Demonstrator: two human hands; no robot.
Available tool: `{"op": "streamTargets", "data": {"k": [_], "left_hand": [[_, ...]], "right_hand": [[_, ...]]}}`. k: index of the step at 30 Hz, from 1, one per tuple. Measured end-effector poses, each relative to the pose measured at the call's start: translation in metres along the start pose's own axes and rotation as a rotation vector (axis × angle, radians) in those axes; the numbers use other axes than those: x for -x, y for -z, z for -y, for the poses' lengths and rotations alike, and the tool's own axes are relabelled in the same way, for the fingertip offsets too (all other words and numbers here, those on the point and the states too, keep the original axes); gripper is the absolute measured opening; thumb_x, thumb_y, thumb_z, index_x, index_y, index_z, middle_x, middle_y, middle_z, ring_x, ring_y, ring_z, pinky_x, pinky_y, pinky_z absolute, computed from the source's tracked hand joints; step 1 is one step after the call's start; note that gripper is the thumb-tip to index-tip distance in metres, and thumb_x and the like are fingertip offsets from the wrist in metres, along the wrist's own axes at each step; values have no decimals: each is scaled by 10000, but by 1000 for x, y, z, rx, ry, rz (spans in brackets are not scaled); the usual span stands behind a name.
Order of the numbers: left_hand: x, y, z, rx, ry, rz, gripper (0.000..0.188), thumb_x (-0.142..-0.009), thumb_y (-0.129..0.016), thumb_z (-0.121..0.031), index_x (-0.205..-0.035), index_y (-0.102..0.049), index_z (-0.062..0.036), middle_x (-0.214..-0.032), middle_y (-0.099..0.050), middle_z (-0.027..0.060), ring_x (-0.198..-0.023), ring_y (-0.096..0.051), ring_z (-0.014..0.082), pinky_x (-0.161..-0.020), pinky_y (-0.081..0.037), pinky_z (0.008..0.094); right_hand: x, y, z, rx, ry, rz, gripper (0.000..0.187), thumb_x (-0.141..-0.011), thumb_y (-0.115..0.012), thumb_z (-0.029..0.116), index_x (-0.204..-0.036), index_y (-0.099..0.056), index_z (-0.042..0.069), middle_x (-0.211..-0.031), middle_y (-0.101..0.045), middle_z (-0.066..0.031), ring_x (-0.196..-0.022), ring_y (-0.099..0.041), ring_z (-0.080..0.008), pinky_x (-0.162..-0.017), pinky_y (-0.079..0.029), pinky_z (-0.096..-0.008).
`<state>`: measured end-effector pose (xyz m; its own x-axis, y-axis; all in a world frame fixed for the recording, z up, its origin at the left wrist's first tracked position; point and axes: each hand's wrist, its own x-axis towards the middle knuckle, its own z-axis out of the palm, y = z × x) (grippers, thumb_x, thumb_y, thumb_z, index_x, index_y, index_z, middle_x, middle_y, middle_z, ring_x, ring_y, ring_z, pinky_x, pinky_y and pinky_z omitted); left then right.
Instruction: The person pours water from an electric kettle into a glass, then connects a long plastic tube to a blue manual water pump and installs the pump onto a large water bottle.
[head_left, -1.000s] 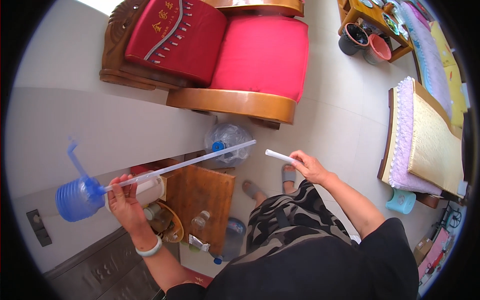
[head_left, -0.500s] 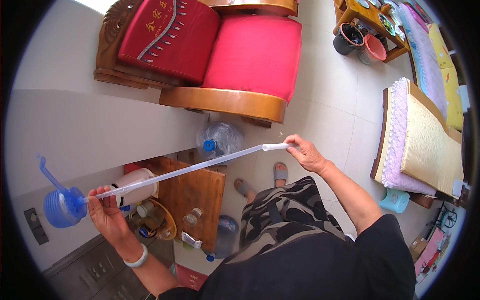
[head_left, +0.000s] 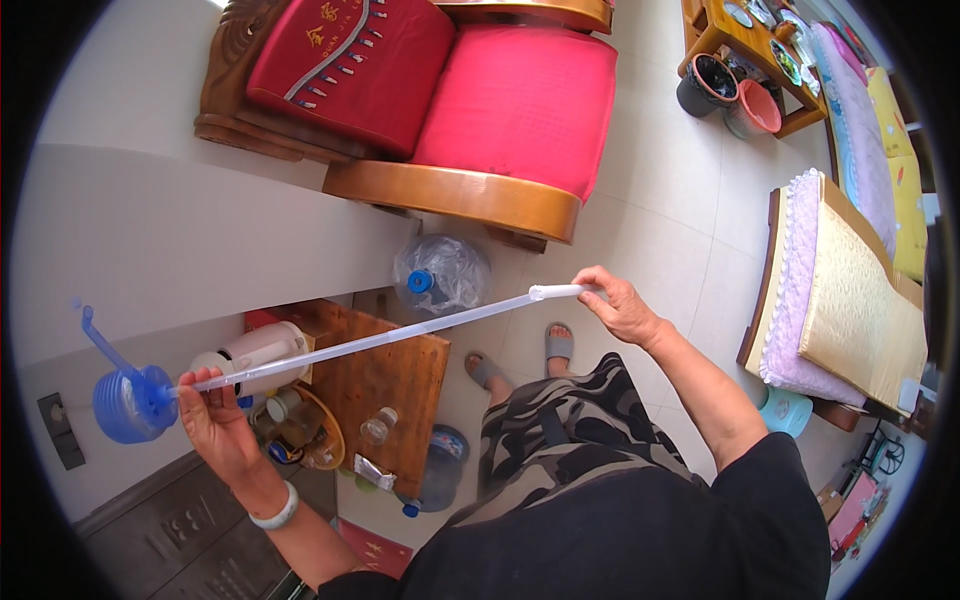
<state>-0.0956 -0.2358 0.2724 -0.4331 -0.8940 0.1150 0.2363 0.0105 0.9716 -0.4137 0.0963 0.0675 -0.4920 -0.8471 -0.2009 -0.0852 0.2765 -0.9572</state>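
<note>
A hand water pump with a ribbed blue bellows head (head_left: 132, 408) and a bent blue spout (head_left: 105, 342) is held across in front of me. My left hand (head_left: 217, 420) pinches its long clear tube (head_left: 400, 336) close to the head. At the tube's other end, the fingers of my right hand (head_left: 615, 309) close round a white end piece (head_left: 556, 292). The tube runs almost straight between my hands, sloping up to the right. Beyond it a large clear water bottle (head_left: 455, 275) with a blue cap, under a plastic wrap, stands on the floor.
At the left a wooden table (head_left: 385, 365) carries a white kettle (head_left: 265, 358), a basket (head_left: 330, 440) and a glass (head_left: 378, 427). Another water bottle (head_left: 440, 470) stands beside it. Ahead is a chair with a red cushion (head_left: 520, 110); bins (head_left: 708, 85) and a padded bench (head_left: 870, 300) stand right.
The pump stays in both hands with nearly the same grip. Its head has shifted slightly right and up in the picture, and the view has turned a little.
</note>
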Motion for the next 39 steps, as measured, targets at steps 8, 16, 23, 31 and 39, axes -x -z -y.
{"op": "streamTargets", "data": {"k": [8, 16, 23, 31, 39], "left_hand": [[6, 14, 3, 7, 18, 18, 232, -918, -488, -180, -1060, -556, -10, -1006, -632, 126, -924, -628, 206, -759, -567, 287], [14, 21, 5, -23, 16, -53, 220, -919, -489, -178, -1050, -559, -17, -970, -638, 132, -897, -636, 217, -725, -570, 284], [12, 34, 0, -72, 11, -86, 214, -916, -496, -177, -1047, -556, -19, -972, -635, 128, -892, -634, 207, -726, -569, 281], [12, 37, 4, -21, 29, -44, 212, -914, -495, -160, -1048, -566, -11, -986, -628, 138, -916, -627, 202, -758, -567, 283], [14, 35, 10, -38, 54, -77, 215, -912, -500, -169, -1046, -567, -14, -989, -627, 126, -917, -622, 196, -751, -567, 282]], "right_hand": [[0, -4, 4, 6, 20, -4, 152, -856, -503, 60, -1006, -521, 47, -894, -579, -97, -854, -569, -214, -778, -448, -309], [-2, -4, 3, 68, 56, 16, 142, -843, -518, 62, -985, -526, 56, -896, -573, -88, -842, -555, -246, -782, -435, -328], [-15, 7, 21, 397, 281, 14, 174, -823, -543, 25, -992, -528, 61, -873, -566, -98, -833, -534, -254, -759, -429, -324], [-17, 4, 20, 233, 120, 40, 160, -832, -536, 27, -991, -536, 50, -887, -569, -98, -833, -549, -244, -762, -439, -317], [-19, -1, 21, 300, 213, 38, 173, -820, -553, 25, -990, -540, 55, -898, -574, -97, -832, -552, -254, -765, -441, -327]]}}
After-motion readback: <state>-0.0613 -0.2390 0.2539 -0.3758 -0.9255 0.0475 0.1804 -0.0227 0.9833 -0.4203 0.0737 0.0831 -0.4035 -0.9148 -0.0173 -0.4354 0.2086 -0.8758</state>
